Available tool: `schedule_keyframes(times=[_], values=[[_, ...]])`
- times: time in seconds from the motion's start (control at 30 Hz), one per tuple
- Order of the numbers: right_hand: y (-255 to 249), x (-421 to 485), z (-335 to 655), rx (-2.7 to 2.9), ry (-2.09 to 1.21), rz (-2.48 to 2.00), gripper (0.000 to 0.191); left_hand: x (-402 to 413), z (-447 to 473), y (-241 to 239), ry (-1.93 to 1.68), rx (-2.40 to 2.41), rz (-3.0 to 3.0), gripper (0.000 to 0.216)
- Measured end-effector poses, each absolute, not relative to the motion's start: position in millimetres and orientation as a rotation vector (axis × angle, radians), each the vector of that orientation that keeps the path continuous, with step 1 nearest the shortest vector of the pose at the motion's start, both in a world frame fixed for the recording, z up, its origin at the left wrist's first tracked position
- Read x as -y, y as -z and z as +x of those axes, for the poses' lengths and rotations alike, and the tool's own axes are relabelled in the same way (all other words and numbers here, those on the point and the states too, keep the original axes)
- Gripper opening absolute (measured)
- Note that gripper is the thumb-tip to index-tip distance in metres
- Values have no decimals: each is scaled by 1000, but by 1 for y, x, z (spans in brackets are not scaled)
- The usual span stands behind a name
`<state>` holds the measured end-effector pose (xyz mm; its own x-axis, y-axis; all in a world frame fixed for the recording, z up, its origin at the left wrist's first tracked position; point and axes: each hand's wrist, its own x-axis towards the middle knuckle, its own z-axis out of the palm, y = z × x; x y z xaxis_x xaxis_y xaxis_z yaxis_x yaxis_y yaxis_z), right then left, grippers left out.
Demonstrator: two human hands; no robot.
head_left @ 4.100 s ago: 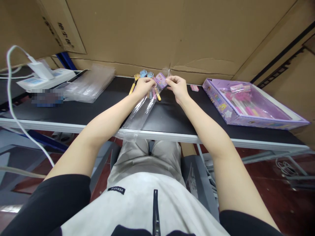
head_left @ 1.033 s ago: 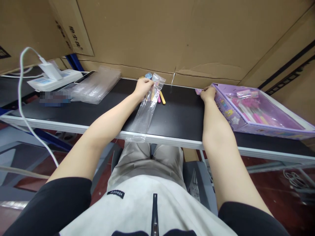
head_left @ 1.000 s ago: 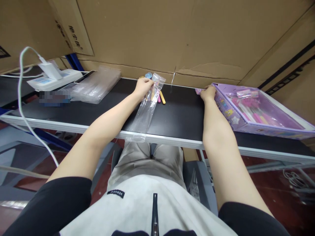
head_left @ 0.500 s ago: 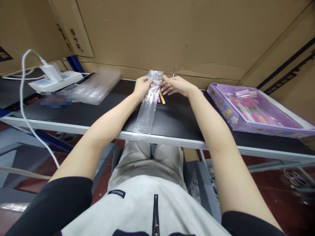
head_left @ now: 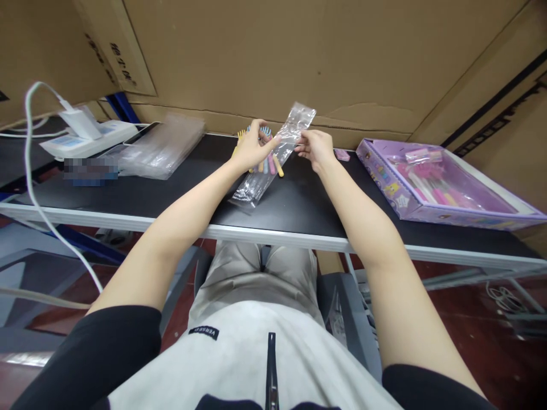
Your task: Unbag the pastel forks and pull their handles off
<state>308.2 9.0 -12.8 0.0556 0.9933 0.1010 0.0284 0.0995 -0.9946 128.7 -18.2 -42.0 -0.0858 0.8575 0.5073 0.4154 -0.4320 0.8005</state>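
A long clear plastic bag (head_left: 273, 158) is held slantwise above the black table (head_left: 171, 193), its top end raised toward the cardboard wall. My left hand (head_left: 252, 149) is closed on the bag's left side and on a bunch of small coloured toy utensils (head_left: 268, 164) with yellow, pink and blue handles. My right hand (head_left: 314, 147) pinches the bag's right edge near its upper part. Whether the utensils sit inside the bag cannot be made out.
A purple toy box (head_left: 431, 182) with pink pieces lies at the right. A small pink item (head_left: 341, 154) rests beside it. A stack of clear bags (head_left: 158, 145) lies at the left, near a white power strip (head_left: 85, 136) with a charger and cable (head_left: 29, 171). Cardboard boxes (head_left: 273, 57) wall the back.
The bag has been lifted off the table edge and tilted to the right. My right hand came back from the purple box and now pinches the bag; my left hand gathered the utensils.
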Motion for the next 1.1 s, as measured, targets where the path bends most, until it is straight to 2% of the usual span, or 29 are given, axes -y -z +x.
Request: schedule_keyframes(times=[0.17,0.27,0.57,0.77,0.9,0.97,1.1], values=[[19,-33,325,1190,-875,-1157,21,40,136,38,-1226,-1446,2263,84],[21,-40,328,1153,-832,-1139,25,46,141,38,-1089,-1487,2406,93],[20,-38,327,1221,-793,-1099,29,36,136,43,-1222,-1546,2340,61],[22,-33,322,1168,-888,-1087,21,31,138,52,-1104,-1561,2379,72],[28,-36,320,1250,-889,-1154,15,25,138,58,-1129,-1532,2392,68],[33,-35,319,1356,-827,-1244,11,22,135,58,-1187,-1533,2364,67],[47,-26,315,1917,-422,-1434,29,17,126,57,-1260,-1604,2311,66]])
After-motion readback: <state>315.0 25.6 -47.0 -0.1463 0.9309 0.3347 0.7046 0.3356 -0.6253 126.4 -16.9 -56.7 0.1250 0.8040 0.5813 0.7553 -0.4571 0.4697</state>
